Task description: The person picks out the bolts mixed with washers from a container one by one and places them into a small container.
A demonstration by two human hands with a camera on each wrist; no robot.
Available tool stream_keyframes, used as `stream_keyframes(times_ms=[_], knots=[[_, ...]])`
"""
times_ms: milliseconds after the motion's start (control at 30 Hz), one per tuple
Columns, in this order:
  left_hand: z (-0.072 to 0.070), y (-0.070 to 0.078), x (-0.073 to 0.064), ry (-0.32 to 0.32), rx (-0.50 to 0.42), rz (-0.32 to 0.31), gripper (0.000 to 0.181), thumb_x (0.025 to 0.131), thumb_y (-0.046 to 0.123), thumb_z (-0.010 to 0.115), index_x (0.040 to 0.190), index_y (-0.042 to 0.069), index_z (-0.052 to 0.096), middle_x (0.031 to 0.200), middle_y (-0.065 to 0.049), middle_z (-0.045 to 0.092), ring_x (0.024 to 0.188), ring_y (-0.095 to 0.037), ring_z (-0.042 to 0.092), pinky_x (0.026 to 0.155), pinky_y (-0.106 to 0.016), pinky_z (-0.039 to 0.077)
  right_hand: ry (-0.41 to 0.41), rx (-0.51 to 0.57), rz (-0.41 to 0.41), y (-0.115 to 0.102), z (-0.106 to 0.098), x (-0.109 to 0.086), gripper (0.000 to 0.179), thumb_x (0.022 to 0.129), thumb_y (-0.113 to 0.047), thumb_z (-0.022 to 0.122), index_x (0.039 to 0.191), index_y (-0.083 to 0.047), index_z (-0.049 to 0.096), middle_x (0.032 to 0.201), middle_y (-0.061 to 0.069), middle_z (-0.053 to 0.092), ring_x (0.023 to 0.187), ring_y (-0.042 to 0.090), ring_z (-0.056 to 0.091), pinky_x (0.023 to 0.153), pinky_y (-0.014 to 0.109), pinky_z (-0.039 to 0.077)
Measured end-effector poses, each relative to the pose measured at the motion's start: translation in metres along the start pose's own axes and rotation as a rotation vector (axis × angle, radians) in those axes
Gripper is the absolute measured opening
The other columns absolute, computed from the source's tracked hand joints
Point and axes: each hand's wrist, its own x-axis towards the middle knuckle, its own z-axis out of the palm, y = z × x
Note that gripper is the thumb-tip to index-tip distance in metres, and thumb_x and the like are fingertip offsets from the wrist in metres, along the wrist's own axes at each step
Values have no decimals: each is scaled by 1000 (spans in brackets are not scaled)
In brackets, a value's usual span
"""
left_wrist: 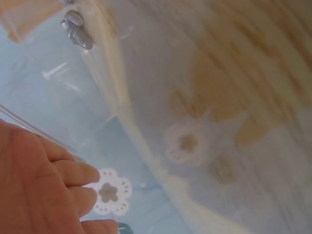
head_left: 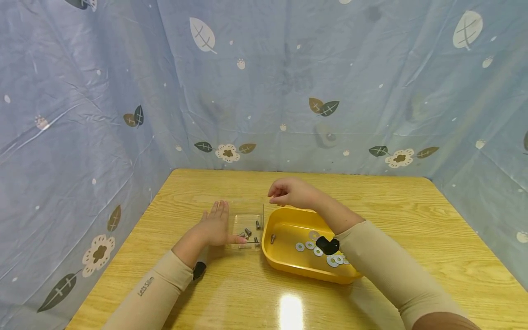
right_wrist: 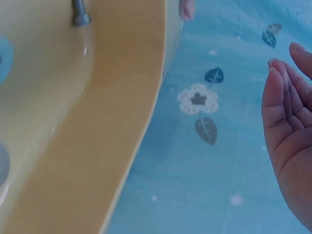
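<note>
My left hand lies along the left side of a clear plastic box, fingers straight and thumb reaching across its near edge. Inside that box lie several metal bolts. In the left wrist view the fingers are extended beside the see-through wall. My right hand hovers above the back left rim of a yellow tray, its fingers loosely bent. Nothing shows between thumb and fingers in the right wrist view. A single bolt and several flat washers lie in the tray.
The box and tray stand side by side on a wood-grain table. A blue leaf-patterned curtain hangs behind and at both sides. The right forearm passes over the tray's right part and hides some of it.
</note>
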Motion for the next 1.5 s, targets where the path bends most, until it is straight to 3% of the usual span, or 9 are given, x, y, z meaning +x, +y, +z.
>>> stream_keyframes(times_ms=[133,300,467,733,933,1200,1500], knots=[[-1,0,-1,-6,6,1,128,65,78,54,143,-5,-4,148,-22,-9,137,-35,-8,107,-56,3,25,11,9,9,-8,-14,13,87,-15,63,96,-6,64,79,3,64,72,25,62,69,36,52],[-2,1,-3,1,10,4,129,63,79,53,143,-6,-2,148,-22,-9,137,-35,-8,107,-56,3,26,-6,20,18,-14,-30,12,87,-15,63,95,-7,65,78,6,65,68,20,60,65,29,51],[-1,0,-2,3,8,10,129,64,79,53,143,-6,-2,148,-22,-9,137,-35,-8,107,-56,3,20,-26,49,26,-16,-45,11,87,-16,63,95,-9,65,74,0,63,66,21,59,62,28,50],[0,4,-3,30,26,36,126,65,78,53,144,-5,1,149,-21,-8,138,-35,-7,107,-56,2,26,-9,58,35,-14,-52,12,87,-19,63,95,-10,65,74,-1,63,68,26,59,63,33,51],[3,23,-3,54,56,123,122,68,79,48,145,-1,-2,149,-18,-9,138,-32,-8,108,-54,4,20,5,43,35,-10,-50,11,87,-17,63,94,-9,65,73,0,63,68,28,59,62,33,51],[9,53,-3,77,133,271,121,68,80,46,145,-1,-1,151,-16,-7,139,-28,-7,108,-54,5,9,0,15,39,3,-44,15,86,-16,64,96,-5,66,78,12,65,65,18,59,60,26,50],[17,71,-3,59,168,329,125,64,84,43,146,1,-1,152,-17,-4,139,-28,-5,108,-53,9,-13,-13,17,39,13,-38,18,86,-14,64,98,0,65,80,10,66,66,15,60,62,23,50]])
